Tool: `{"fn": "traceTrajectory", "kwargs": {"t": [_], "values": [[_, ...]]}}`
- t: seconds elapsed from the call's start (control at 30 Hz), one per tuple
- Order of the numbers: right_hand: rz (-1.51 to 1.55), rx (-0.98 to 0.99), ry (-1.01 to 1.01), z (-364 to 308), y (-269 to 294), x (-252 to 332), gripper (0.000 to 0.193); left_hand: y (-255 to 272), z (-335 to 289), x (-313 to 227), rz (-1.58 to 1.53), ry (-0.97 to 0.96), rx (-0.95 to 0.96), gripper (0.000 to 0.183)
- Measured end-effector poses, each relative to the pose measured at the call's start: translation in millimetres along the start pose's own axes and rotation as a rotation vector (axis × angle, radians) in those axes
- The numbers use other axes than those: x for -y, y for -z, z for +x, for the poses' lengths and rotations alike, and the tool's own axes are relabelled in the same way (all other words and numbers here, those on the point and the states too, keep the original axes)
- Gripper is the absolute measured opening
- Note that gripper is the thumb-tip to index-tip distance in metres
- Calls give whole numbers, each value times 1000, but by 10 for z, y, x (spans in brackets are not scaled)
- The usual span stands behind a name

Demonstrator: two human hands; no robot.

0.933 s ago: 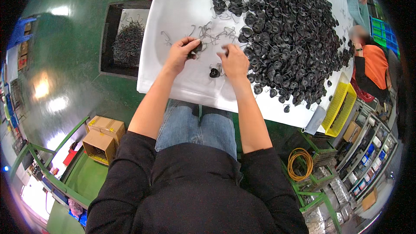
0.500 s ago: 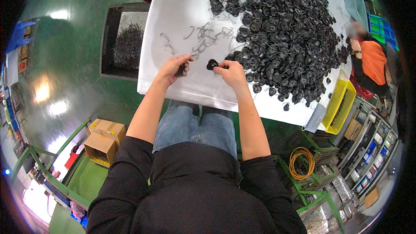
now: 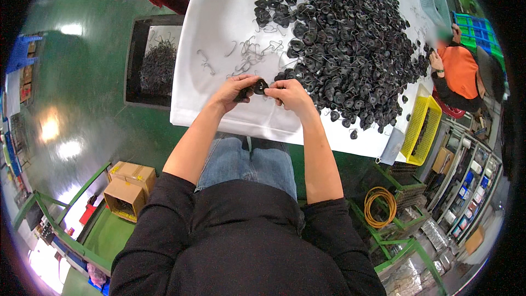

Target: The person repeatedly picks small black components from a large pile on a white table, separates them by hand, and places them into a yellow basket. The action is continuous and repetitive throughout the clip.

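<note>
Over the near edge of the white-covered table (image 3: 213,115), my two hands meet at a small black rubbery piece (image 3: 261,85) with a hole in it. My left hand (image 3: 233,92) is closed, its thumb and forefinger on that piece. More black material shows under its curled fingers, partly hidden. My right hand (image 3: 294,97) pinches at the piece's right side; what exactly its fingertips grip is too small to tell. Just beyond lie loose bent wire hooks (image 3: 249,57). A large heap of black pieces with wire hooks (image 3: 350,44) spreads to the right.
On the floor left of the table stands a dark bin of wire hooks (image 3: 159,68). A yellow basket (image 3: 424,131) is at the table's right corner. One person in an orange garment (image 3: 460,74) sits at right; other people's hands reach the far side. Cardboard boxes (image 3: 131,186) stand at lower left.
My hands have come together: the right moved left with its black piece, and the left moved right to meet it. The view has shifted slightly.
</note>
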State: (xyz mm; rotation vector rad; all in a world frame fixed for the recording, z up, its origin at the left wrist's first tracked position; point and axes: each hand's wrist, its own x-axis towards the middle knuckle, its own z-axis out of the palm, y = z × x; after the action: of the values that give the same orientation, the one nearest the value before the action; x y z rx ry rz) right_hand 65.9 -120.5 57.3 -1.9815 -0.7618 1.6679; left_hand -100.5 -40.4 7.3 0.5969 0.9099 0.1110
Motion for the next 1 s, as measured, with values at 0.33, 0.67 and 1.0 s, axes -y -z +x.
{"fn": "traceTrajectory", "kwargs": {"t": [0.33,0.67,1.0], "values": [[-116,2,-49,66,293,11,16,-378,-74,-213,1045,-739,-209,16],[-168,-135,-30,210,617,-327,28,-1015,76,-85,1465,-964,-483,17],[-84,-26,10,146,909,-348,20,-1078,65,44,826,-663,-325,13]]}}
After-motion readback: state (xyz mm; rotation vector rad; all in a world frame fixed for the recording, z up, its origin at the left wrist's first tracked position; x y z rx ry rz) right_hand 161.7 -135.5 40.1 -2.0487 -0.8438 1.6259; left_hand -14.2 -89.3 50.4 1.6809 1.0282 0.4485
